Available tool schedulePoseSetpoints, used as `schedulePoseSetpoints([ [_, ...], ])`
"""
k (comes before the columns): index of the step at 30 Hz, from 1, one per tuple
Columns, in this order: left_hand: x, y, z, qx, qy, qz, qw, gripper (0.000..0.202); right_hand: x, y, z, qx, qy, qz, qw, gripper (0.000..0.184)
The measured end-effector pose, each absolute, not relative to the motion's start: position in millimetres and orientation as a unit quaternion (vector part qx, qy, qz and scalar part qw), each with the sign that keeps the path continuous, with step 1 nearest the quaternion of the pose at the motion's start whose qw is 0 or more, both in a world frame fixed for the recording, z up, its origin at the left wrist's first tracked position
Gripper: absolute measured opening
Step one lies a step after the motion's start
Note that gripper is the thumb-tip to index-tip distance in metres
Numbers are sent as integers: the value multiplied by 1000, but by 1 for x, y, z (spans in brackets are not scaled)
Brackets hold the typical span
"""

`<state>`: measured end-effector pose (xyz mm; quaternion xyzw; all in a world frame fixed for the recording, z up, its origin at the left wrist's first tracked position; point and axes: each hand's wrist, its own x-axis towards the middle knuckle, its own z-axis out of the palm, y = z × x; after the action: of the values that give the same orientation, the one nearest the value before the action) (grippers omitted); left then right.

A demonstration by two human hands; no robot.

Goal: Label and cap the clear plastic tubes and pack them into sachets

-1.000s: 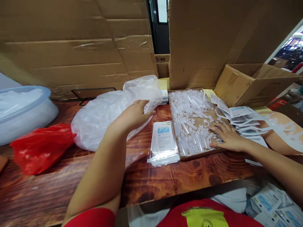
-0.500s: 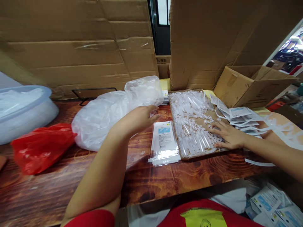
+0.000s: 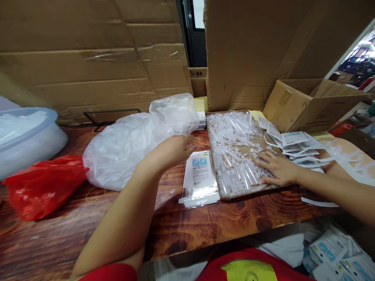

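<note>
My right hand lies with fingers spread over small white plastic pieces at the right side of a shallow cardboard tray. Clear plastic tubes and more small pieces cover much of that tray. My left hand hovers above the top left of a fanned stack of printed clear packets. Its fingers bend loosely, thumb apart, with nothing visible in them. Behind it sits a large translucent plastic bag.
On the left are a red plastic bag and a pale blue tub. Filled packets and white strips pile up right of the tray, before an open cardboard box. More packets lie below the table edge.
The view has shifted slightly, so things on the table appear a little further left. My left hand has dipped slightly toward the packet stack. My right hand stays on the pieces.
</note>
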<state>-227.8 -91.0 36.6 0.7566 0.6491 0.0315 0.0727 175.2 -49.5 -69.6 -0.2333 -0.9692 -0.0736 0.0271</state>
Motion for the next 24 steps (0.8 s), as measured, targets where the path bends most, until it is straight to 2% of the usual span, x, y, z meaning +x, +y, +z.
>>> schedulePoseSetpoints([
  [2,-227,-90,35,760,645,28,72,43,177,-50,-72,-238,-968,-76,33,80],
  [8,-209,-91,25,800,595,67,42,40,168,-44,-72,-240,-965,-100,21,46],
  [14,-139,-93,6,905,406,108,73,35,167,-47,-48,-349,-934,-59,54,47],
  [16,-107,-88,-1,927,355,98,69,34,170,-57,-37,-403,-907,-64,100,49],
  [18,-77,-79,-9,940,323,84,68,35,175,-72,-27,-441,-877,-62,181,47],
  [22,-30,-58,-31,957,278,32,82,68,189,-109,-27,-461,-804,-44,372,43],
  [24,-16,-50,-42,962,259,12,86,82,197,-128,-42,-464,-768,-25,439,44],
])
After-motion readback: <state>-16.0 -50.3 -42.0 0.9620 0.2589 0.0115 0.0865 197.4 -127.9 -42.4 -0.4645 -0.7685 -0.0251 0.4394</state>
